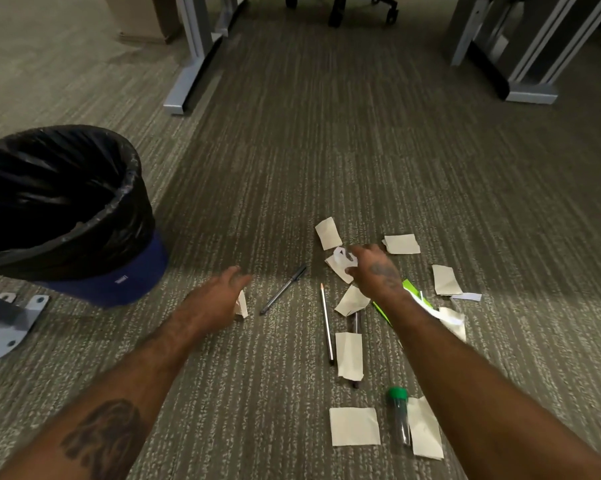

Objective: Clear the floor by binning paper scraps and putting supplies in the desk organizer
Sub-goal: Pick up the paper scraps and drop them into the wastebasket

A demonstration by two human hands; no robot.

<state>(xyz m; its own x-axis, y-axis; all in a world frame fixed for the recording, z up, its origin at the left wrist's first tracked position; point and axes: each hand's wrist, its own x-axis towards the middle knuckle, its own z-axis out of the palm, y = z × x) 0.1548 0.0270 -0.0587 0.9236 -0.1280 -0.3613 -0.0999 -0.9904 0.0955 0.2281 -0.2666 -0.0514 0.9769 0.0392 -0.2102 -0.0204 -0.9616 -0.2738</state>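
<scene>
Several pale paper scraps lie scattered on the grey carpet, among them a square scrap (354, 426) at the front. My right hand (373, 270) pinches a white scrap (339, 263) at the heap's far side. My left hand (219, 296) holds a small folded scrap (241, 304) under its palm. Between the hands lie a dark pen (283, 289) and a thin pencil (326, 322). A clear tube with a green cap (399, 415) rests near my right forearm. A green and white item (411, 289) shows beside my right wrist. No desk organizer is in view.
A blue bin (119, 278) lined with a black bag (67, 199) stands at the left, a grey desk foot (12, 323) beside it. Desk legs (191, 74) and another frame (531, 88) stand farther back, with a chair base (361, 8) at the top.
</scene>
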